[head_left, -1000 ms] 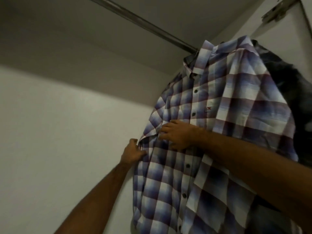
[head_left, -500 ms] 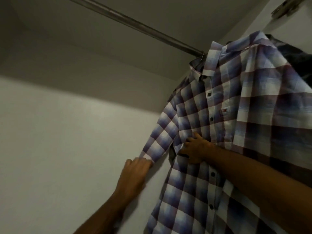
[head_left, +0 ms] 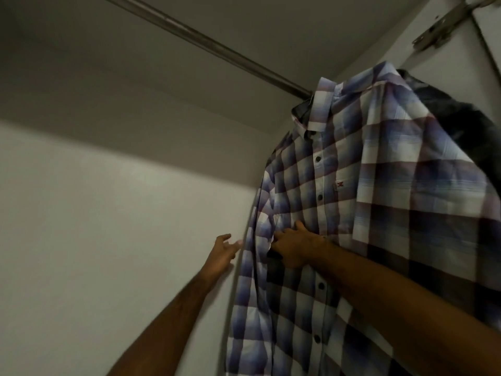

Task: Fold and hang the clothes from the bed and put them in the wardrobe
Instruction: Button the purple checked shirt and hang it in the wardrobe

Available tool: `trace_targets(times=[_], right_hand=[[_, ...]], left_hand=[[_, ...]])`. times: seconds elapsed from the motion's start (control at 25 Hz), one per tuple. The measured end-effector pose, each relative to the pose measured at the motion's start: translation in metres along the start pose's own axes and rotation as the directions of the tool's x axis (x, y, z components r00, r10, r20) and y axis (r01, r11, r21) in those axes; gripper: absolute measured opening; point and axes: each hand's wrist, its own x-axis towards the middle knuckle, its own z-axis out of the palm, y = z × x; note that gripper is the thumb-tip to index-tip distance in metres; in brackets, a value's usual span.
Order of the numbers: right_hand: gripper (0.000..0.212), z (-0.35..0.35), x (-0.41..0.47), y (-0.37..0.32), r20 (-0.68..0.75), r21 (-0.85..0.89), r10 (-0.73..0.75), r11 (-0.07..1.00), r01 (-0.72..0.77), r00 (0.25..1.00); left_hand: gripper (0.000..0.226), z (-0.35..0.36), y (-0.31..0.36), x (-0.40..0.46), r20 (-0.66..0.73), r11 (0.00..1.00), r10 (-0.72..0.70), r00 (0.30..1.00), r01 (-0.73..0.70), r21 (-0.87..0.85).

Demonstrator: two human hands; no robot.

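A blue, white and purple checked shirt [head_left: 352,185] hangs on the metal wardrobe rail [head_left: 217,50], buttoned at the front, its hanger hidden under the collar. My right hand [head_left: 295,249] lies against the shirt's chest just left of the button strip, fingers curled into the cloth. My left hand [head_left: 223,253] hovers beside the shirt's left edge with fingers spread and relaxed, holding nothing. The sleeve on that side hangs flat along the shirt's left edge.
A dark garment [head_left: 455,118] hangs behind the checked shirt at the right. The pale back wall of the wardrobe [head_left: 108,240] fills the left. A door hinge [head_left: 447,25] shows at the top right.
My left hand let go of the shirt's sleeve, which dropped down along the shirt's side. My right hand stayed on the chest. The camera view shifted.
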Motion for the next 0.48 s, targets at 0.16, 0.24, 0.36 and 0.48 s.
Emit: trace_targets(times=[0.16, 0.24, 0.36, 0.48], right_hand=[[0.048, -0.013, -0.006, 0.005, -0.281, 0.198, 0.091, 0.98, -0.035, 0.955], [0.057, -0.014, -0.011, 0.005, -0.382, 0.197, 0.056, 0.98, 0.023, 0.923], [0.076, -0.001, -0.008, 0.006, -0.251, 0.075, 0.069, 0.996, -0.052, 0.966], [0.092, -0.002, 0.012, -0.017, -0.155, 0.111, 0.209, 0.975, -0.193, 0.966]], left_hand=[[0.033, 0.018, -0.008, -0.002, 0.044, 0.949, 0.089, 0.995, -0.098, 0.298], [0.013, 0.017, -0.006, -0.016, -0.105, 0.94, 0.157, 0.982, -0.117, 0.32], [0.018, -0.002, 0.008, -0.053, -0.307, 0.93, 0.315, 0.898, -0.229, 0.287], [0.014, -0.022, 0.029, -0.083, -0.268, 0.865, 0.432, 0.861, -0.311, 0.394]])
